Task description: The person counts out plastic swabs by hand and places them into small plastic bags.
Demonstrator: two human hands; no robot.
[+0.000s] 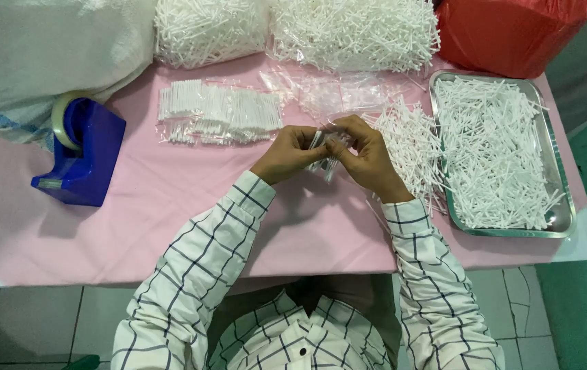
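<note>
Left hand point(292, 155) and right hand point(369, 159) meeting over the middle of the pink bench point(170, 205), both pinched around a small clear packet point(326, 152) holding a few white sticks, lifted just above the cloth. Fingers of both closed on the packet's edges; whether sealed or yet open, impossible to tell.

Already done, by the look of it: a row of filled packets point(218, 113) lying beyond the left hand. Left to do, plenty: a loose heap of sticks point(413, 147) just beside the right hand, a steel tray point(562, 219) full of more, and two big bagged piles point(286, 31) at the far edge. Empty clear bags point(334, 92) waiting between packets and heap. Blue tape dispenser point(81, 154) well apart on the left. Judged early in the job.
</note>
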